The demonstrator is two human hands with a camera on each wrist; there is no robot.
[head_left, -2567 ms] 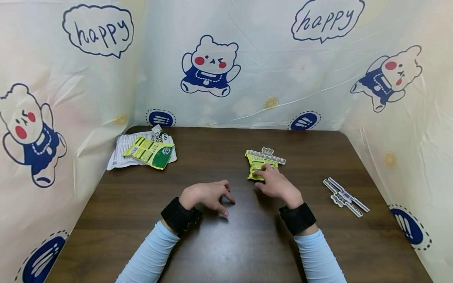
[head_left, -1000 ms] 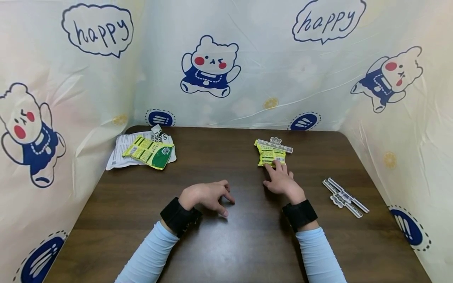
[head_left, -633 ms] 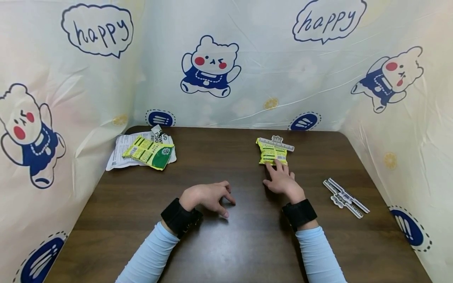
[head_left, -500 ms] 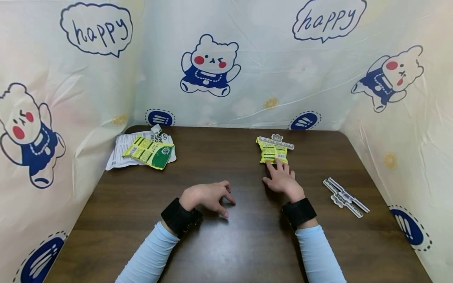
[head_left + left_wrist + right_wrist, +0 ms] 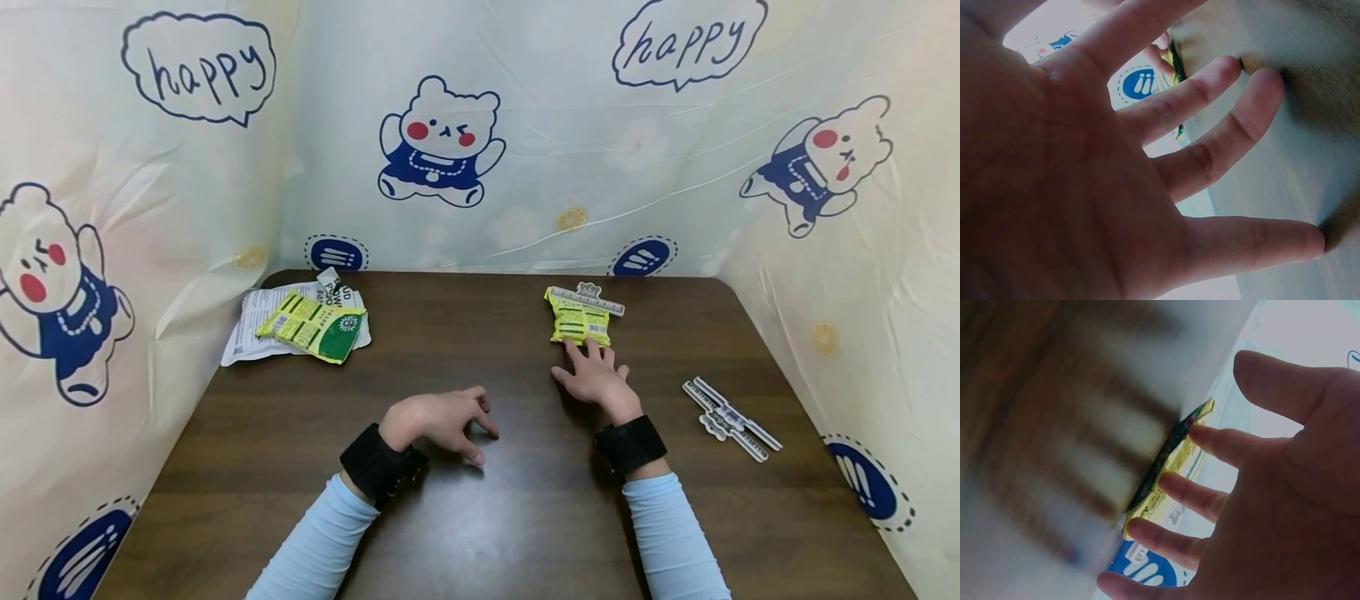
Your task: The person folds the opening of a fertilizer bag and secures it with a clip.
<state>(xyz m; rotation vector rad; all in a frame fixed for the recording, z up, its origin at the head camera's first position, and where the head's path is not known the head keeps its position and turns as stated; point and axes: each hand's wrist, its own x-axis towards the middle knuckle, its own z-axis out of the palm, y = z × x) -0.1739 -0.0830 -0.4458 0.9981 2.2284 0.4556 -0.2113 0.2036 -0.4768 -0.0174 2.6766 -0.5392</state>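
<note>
A small yellow-green snack packet lies toward the back right of the table, its far edge held by a clear bag clip. My right hand touches the packet's near edge with extended fingertips. In the right wrist view the fingers are spread and straight against the packet. My left hand rests with its fingertips on the table near the middle and holds nothing. The left wrist view shows its palm and spread fingers.
At the back left another yellow-green packet lies on a larger white package. Clear bag clips lie together on the right of the brown table. A printed plastic sheet walls the back and sides.
Since the first frame, my right hand has slid the clipped packet away from me and slightly right, and moved from its top to its near edge. The left hand stays put.
</note>
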